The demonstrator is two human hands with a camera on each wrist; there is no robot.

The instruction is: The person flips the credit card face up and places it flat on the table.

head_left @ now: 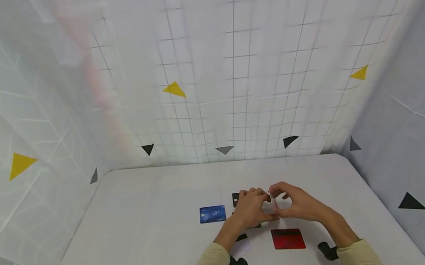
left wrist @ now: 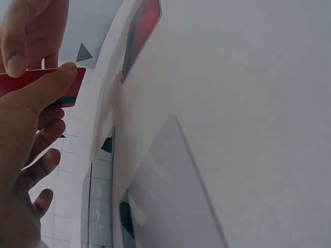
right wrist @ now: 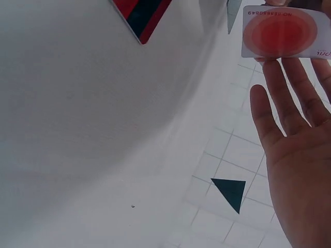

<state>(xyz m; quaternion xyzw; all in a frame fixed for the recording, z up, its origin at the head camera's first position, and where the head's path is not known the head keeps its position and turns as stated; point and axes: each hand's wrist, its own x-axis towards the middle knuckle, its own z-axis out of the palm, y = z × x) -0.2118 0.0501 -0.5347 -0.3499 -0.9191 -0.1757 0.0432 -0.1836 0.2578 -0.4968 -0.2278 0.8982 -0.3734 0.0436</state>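
Note:
Between both hands, a plastic card (head_left: 274,203) is held up on edge above the table. One face is red with a dark stripe, seen on the card (left wrist: 31,80) in the left wrist view. Its other face, on the card (right wrist: 282,32) in the right wrist view, is white with red ovals and printed digits. My left hand (head_left: 249,209) pinches it, thumb on the red face, other fingers loosely curled. My right hand (head_left: 300,203) pinches the card by its edges between thumb and fingers, seen on the hand (right wrist: 302,150) in the right wrist view.
A blue VIP card (head_left: 212,214) lies left of the hands. Dark cards, one a black card (head_left: 236,198), lie partly hidden by the left hand. Nearer me is a red card (head_left: 289,242) with a dark stripe. All rest on the white table (head_left: 148,227).

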